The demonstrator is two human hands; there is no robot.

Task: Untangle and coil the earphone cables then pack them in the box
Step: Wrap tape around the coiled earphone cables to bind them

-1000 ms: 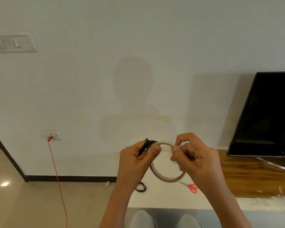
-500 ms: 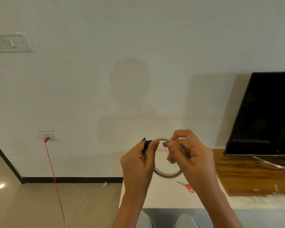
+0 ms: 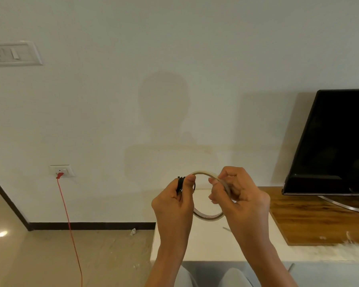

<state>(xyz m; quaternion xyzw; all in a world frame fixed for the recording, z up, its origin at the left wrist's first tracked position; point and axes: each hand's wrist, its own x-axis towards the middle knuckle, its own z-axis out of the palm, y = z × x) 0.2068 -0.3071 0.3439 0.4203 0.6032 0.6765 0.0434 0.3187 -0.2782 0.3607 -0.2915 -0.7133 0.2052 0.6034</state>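
Note:
My left hand (image 3: pixel 174 204) grips a small coil of black earphone cable (image 3: pixel 180 184), the loops sticking up beside my thumb. My right hand (image 3: pixel 238 195) holds a roll of clear tape (image 3: pixel 209 217) upright, fingers curled over its right side, thumb and forefinger pinching at the rim. The tape ring hangs between both hands above the white table (image 3: pixel 211 245). The box is not in view.
A black TV (image 3: pixel 336 146) stands on a wooden board (image 3: pixel 319 216) at the right. A thin light strip (image 3: pixel 227 229) lies on the table under my right hand. A red cord (image 3: pixel 68 220) runs from a wall socket (image 3: pixel 61 170) down to the floor.
The view has shifted left and up. My hands stay together with coil and tape; the right fingers have moved along the tape rim. The red scissors and a second coil are hidden now.

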